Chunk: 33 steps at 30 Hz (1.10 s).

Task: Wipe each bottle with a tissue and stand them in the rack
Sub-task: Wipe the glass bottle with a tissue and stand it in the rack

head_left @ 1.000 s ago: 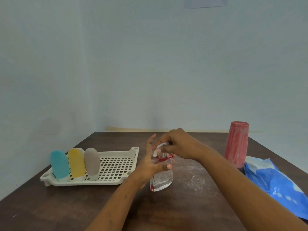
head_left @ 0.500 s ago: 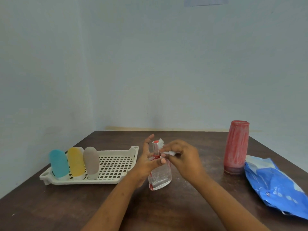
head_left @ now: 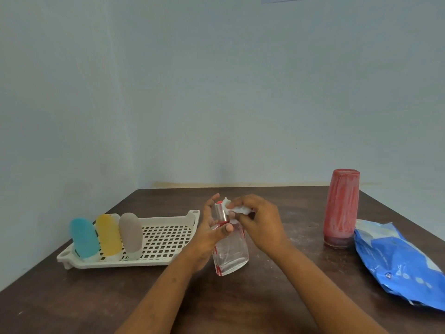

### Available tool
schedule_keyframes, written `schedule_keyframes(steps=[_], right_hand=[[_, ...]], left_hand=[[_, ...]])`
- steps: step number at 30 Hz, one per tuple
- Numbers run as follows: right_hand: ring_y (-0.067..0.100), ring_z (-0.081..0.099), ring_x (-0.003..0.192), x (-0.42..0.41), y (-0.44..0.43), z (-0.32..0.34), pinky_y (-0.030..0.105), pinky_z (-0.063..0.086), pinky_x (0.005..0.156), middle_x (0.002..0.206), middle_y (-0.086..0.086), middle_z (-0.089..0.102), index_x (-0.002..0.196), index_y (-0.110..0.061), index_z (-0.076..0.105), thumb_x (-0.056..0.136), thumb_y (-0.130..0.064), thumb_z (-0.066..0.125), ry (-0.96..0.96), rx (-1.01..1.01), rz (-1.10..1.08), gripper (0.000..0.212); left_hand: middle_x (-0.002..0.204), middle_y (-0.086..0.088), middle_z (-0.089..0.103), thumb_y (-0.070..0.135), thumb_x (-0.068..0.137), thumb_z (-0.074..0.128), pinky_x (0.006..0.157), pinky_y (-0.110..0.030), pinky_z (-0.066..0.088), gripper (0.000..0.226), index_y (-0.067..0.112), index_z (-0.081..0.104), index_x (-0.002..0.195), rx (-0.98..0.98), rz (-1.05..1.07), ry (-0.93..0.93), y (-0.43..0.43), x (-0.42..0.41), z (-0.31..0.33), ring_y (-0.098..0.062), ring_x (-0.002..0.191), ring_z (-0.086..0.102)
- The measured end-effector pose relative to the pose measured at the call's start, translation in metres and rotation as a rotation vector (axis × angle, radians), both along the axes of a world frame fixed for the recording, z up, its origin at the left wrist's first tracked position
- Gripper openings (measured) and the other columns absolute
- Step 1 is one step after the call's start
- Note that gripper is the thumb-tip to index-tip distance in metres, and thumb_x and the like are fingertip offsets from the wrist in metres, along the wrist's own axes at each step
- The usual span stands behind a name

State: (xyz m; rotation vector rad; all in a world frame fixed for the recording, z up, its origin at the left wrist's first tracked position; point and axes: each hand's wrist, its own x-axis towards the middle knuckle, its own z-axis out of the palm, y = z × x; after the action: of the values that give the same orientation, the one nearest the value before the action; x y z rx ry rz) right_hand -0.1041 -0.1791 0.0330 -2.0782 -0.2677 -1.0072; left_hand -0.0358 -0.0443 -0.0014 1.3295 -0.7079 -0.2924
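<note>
Two hands over the dark wooden bench (head_left: 289, 297): left hand (head_left: 212, 235) grips a tilted clear glass bottle (head_left: 232, 256) with a red-topped sprayer just right of the cream slotted plastic rack (head_left: 166, 239), right hand (head_left: 260, 220) pinches crumpled white tissue (head_left: 237, 208) against its neck.

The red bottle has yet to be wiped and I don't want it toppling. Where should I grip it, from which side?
Probably round the middle of the red bottle, coming from its left as seen, or the front. It stands tall and upright, so a mid-body wrap should steady it, and the blue packet crowds its right side.
</note>
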Motion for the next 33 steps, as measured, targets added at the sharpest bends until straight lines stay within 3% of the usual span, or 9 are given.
schedule_keyframes(steps=[4,7,12,15,18,24,28,31,33], right_hand=[[0.004,0.061,0.083,0.000,-0.015,-0.008,0.011,0.049,0.067,0.094,-0.008,0.065,0.092,-0.019,0.072,0.082,-0.011,0.069,0.108,0.182,-0.029,0.012],[-0.003,0.060,0.082,-0.004,-0.017,-0.008,0.010,0.048,0.067,0.093,-0.013,0.066,0.094,-0.020,0.071,0.085,-0.014,0.066,0.157,0.205,-0.022,0.012],[0.001,0.055,0.088,-0.012,0.000,-0.008,0.006,0.039,0.070,0.095,-0.010,0.066,0.105,-0.025,0.068,0.091,-0.011,0.056,0.126,-0.092,-0.033,0.023],[0.005,0.054,0.084,-0.016,0.000,-0.011,0.007,0.039,0.063,0.097,-0.006,0.062,0.104,-0.023,0.058,0.092,-0.011,0.054,0.101,-0.136,-0.102,0.017],[0.003,0.056,0.084,-0.020,-0.002,-0.014,0.007,0.041,0.065,0.096,-0.006,0.065,0.101,-0.021,0.063,0.093,-0.011,0.052,0.117,-0.189,-0.132,0.017],[-0.018,0.054,0.077,-0.026,-0.007,-0.015,0.001,0.040,0.062,0.085,-0.018,0.063,0.090,-0.018,0.070,0.087,-0.011,0.063,0.164,0.120,-0.110,0.010],[-0.002,0.060,0.080,-0.026,-0.011,-0.022,0.011,0.046,0.064,0.084,-0.013,0.067,0.085,-0.023,0.069,0.085,-0.014,0.067,0.210,0.275,-0.061,0.009],[0.012,0.066,0.079,-0.023,-0.015,-0.030,0.029,0.056,0.070,0.082,-0.005,0.070,0.081,-0.021,0.069,0.083,-0.011,0.069,0.268,0.346,-0.017,0.010],[0.015,0.067,0.076,-0.023,-0.018,-0.034,0.034,0.058,0.069,0.079,-0.001,0.070,0.077,-0.019,0.067,0.083,-0.010,0.068,0.332,0.357,0.026,0.011]], left_hand=[[0.135,-0.013,0.054,0.070,0.039,0.085,0.101,-0.057,0.045,0.123,0.040,0.026,0.142,0.009,0.022,0.025,-0.001,0.001,-0.003,-0.035,0.118,0.060],[0.139,-0.015,0.050,0.080,0.044,0.075,0.100,-0.059,0.045,0.116,0.042,0.027,0.142,0.002,0.024,0.021,-0.002,-0.001,-0.003,-0.036,0.119,0.059],[0.132,-0.011,0.058,0.081,0.046,0.072,0.098,-0.052,0.049,0.116,0.040,0.026,0.145,-0.038,0.017,-0.013,-0.003,-0.006,-0.005,-0.031,0.119,0.060],[0.131,-0.001,0.061,0.081,0.047,0.071,0.096,-0.048,0.051,0.114,0.045,0.024,0.144,-0.015,0.009,-0.047,-0.003,-0.009,-0.005,-0.027,0.119,0.061],[0.126,0.003,0.064,0.081,0.043,0.073,0.088,-0.040,0.055,0.117,0.044,0.024,0.143,-0.009,-0.018,-0.062,-0.003,-0.012,-0.001,-0.023,0.116,0.063],[0.137,-0.002,0.057,0.085,0.052,0.065,0.101,-0.046,0.048,0.106,0.030,0.044,0.140,0.037,-0.032,-0.091,0.000,-0.021,0.003,-0.022,0.125,0.056],[0.126,-0.006,0.065,0.084,0.051,0.067,0.092,-0.037,0.054,0.105,0.017,0.056,0.131,0.071,-0.050,-0.076,0.002,-0.022,0.004,-0.023,0.118,0.062],[0.131,0.005,0.063,0.086,0.049,0.065,0.089,-0.032,0.054,0.109,0.011,0.058,0.127,0.069,-0.060,-0.064,0.002,-0.019,0.003,-0.017,0.120,0.060],[0.134,0.009,0.060,0.087,0.050,0.063,0.094,-0.037,0.053,0.107,0.010,0.060,0.124,0.074,-0.057,-0.069,0.004,-0.019,0.002,-0.015,0.123,0.057]])
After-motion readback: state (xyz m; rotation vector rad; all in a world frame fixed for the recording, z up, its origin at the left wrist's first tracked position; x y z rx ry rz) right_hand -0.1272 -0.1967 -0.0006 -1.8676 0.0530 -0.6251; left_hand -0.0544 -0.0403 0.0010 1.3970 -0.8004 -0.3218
